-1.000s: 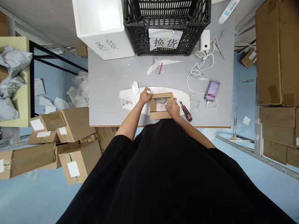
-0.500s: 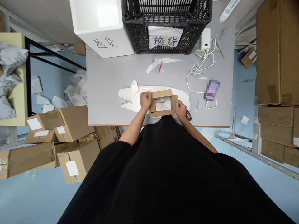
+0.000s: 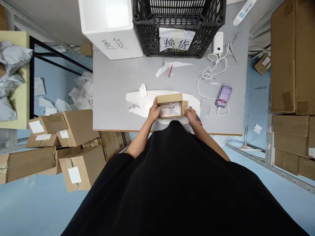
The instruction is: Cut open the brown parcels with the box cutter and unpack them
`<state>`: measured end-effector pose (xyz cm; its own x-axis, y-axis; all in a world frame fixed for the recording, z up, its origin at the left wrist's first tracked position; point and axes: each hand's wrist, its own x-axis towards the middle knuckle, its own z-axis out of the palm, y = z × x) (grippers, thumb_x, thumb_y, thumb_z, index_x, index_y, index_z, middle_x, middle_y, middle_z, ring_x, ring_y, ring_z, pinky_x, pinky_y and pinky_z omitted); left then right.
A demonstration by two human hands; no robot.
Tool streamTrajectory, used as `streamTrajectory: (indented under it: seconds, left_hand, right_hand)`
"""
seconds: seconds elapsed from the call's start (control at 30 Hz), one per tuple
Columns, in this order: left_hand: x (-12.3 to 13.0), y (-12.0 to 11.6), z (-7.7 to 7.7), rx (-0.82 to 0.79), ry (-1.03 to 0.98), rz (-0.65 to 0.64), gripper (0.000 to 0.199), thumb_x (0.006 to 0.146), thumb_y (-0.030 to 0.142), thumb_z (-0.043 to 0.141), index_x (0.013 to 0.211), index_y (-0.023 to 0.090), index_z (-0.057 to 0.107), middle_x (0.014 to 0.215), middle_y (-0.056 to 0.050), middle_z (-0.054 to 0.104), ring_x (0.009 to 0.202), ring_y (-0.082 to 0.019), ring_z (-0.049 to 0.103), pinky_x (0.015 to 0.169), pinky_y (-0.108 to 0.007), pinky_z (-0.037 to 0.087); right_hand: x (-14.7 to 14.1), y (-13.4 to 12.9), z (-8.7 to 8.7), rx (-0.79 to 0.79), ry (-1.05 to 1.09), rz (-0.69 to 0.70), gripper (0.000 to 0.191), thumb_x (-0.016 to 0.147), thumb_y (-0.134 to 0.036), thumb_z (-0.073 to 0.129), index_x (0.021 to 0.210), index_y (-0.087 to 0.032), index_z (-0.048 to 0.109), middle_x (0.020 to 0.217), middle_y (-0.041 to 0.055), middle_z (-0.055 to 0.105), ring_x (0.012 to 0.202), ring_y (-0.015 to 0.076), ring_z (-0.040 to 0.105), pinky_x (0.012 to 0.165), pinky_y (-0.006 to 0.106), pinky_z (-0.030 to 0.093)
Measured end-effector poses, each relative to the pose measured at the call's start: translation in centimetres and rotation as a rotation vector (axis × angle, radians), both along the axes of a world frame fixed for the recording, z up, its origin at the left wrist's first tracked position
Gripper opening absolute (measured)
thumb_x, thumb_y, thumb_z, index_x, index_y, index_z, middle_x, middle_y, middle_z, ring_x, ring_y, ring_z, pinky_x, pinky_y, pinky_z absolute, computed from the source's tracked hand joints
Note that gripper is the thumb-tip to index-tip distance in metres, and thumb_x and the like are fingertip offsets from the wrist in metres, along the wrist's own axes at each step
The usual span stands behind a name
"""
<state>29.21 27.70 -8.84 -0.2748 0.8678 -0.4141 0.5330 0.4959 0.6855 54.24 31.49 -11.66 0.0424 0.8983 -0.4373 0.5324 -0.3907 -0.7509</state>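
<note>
A small open cardboard box (image 3: 169,98) is held between my two hands near the table's front edge, its flaps folded out. Inside lies a pale pinkish item in clear wrapping (image 3: 170,110). My left hand (image 3: 154,111) grips the box's left end, fingers along its outer side. On the right end, my right hand (image 3: 191,115) is closed on the box by the right flap. Beneath the box spreads a white plastic mailer (image 3: 137,98). A red and black tool (image 3: 199,120), partly hidden, lies beside my right hand; its kind is unclear.
A white bin (image 3: 115,44) and a black plastic crate (image 3: 177,39) stand along the back. A phone (image 3: 223,95) on a white cable (image 3: 205,76) lies at right. Cardboard boxes (image 3: 81,131) are stacked at lower left, others (image 3: 290,131) at right.
My left hand has slid from the box's upper left corner down along its left side. My right hand has shifted its hold slightly lower, and the box is tilted a little differently.
</note>
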Motion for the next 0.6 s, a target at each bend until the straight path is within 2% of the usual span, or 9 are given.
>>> streamTrajectory:
  seconds: [0.07, 0.13, 0.23, 0.3, 0.33, 0.43, 0.47, 0.53, 0.6]
  left_hand:
    - [-1.2, -0.7, -0.6, -0.002, -0.035, 0.094, 0.062, 0.088, 0.020, 0.041, 0.150, 0.024, 0.042, 0.131, -0.005, 0.065, 0.117, -0.021, 0.062, 0.100, -0.035, 0.050]
    - [-1.9, -1.5, -0.9, -0.036, -0.034, 0.152, 0.060, 0.088, 0.020, 0.040, 0.148, 0.021, 0.041, 0.123, -0.007, 0.068, 0.106, -0.019, 0.066, 0.093, -0.034, 0.053]
    - [-1.8, -2.4, -0.1, 0.018, 0.200, 0.142, 0.061, 0.088, 0.023, 0.047, 0.147, 0.016, 0.036, 0.129, -0.014, 0.061, 0.110, -0.022, 0.063, 0.094, -0.039, 0.052]
    - [-1.1, -2.3, 1.3, 0.117, 0.429, 0.038, 0.049, 0.090, 0.024, 0.049, 0.138, 0.015, 0.047, 0.133, -0.018, 0.057, 0.120, -0.028, 0.056, 0.101, -0.044, 0.047]
    - [-0.7, -1.9, 2.0, 0.157, 0.499, -0.064, 0.040, 0.092, 0.025, 0.048, 0.131, 0.016, 0.053, 0.131, -0.018, 0.058, 0.122, -0.030, 0.054, 0.102, -0.046, 0.045]
    - [1.1, 0.2, 3.7, 0.189, 0.470, -0.487, 0.028, 0.095, 0.021, 0.044, 0.114, 0.018, 0.064, 0.117, -0.016, 0.064, 0.118, -0.030, 0.054, 0.100, -0.045, 0.043]
    - [1.7, 1.1, 3.8, 0.174, 0.436, -0.578, 0.028, 0.094, 0.018, 0.044, 0.109, 0.017, 0.067, 0.114, -0.016, 0.066, 0.118, -0.031, 0.055, 0.102, -0.045, 0.041]
    - [3.1, 2.8, 3.4, 0.095, 0.362, -0.603, 0.027, 0.092, 0.011, 0.043, 0.095, 0.014, 0.070, 0.102, -0.018, 0.069, 0.118, -0.032, 0.056, 0.108, -0.048, 0.033]
    - [4.3, 3.9, 2.5, 0.026, 0.278, -0.567, 0.028, 0.090, 0.009, 0.045, 0.078, 0.012, 0.070, 0.085, -0.020, 0.070, 0.112, -0.034, 0.060, 0.109, -0.052, 0.027]
  right_hand:
    - [0.4, 0.3, 0.2, -0.044, 0.015, -0.024, 0.032, 0.090, -0.044, 0.036, 0.076, -0.021, 0.052, 0.075, 0.0028, 0.058, 0.073, 0.0170, 0.057, 0.067, 0.033, 0.057]
    - [0.9, 0.5, 0.7, -0.043, -0.025, -0.002, 0.028, 0.088, -0.041, 0.041, 0.087, -0.019, 0.058, 0.084, 0.0054, 0.063, 0.082, 0.0199, 0.059, 0.075, 0.037, 0.056]
    - [1.0, 0.6, 2.3, 0.172, -0.252, 0.073, 0.029, 0.087, -0.032, 0.046, 0.108, -0.017, 0.059, 0.102, 0.0114, 0.064, 0.099, 0.0257, 0.059, 0.093, 0.044, 0.050]
    - [0.5, 0.5, 3.8, 0.342, -0.370, 0.176, 0.031, 0.090, -0.027, 0.044, 0.115, -0.016, 0.058, 0.113, 0.0147, 0.062, 0.110, 0.0280, 0.055, 0.100, 0.045, 0.045]
    - [0.0, 0.5, 4.6, 0.397, -0.396, 0.274, 0.031, 0.092, -0.026, 0.042, 0.115, -0.016, 0.059, 0.115, 0.0153, 0.061, 0.113, 0.0287, 0.053, 0.102, 0.045, 0.043]
    - [-1.9, 0.7, 6.8, 0.456, -0.418, 0.605, 0.032, 0.095, -0.022, 0.039, 0.115, -0.016, 0.063, 0.120, 0.0156, 0.060, 0.118, 0.0303, 0.050, 0.103, 0.046, 0.040]
    - [-2.6, 0.9, 7.3, 0.465, -0.426, 0.696, 0.033, 0.095, -0.019, 0.040, 0.116, -0.016, 0.064, 0.123, 0.0159, 0.060, 0.120, 0.0312, 0.048, 0.104, 0.047, 0.038]
    - [-3.7, 1.4, 8.1, 0.478, -0.445, 0.859, 0.035, 0.094, -0.014, 0.040, 0.117, -0.015, 0.066, 0.128, 0.0167, 0.059, 0.124, 0.0326, 0.045, 0.106, 0.049, 0.035]
    - [-4.4, 1.8, 8.5, 0.448, -0.464, 1.038, 0.037, 0.094, -0.010, 0.036, 0.112, -0.013, 0.068, 0.121, 0.0180, 0.062, 0.120, 0.0327, 0.048, 0.105, 0.050, 0.037]
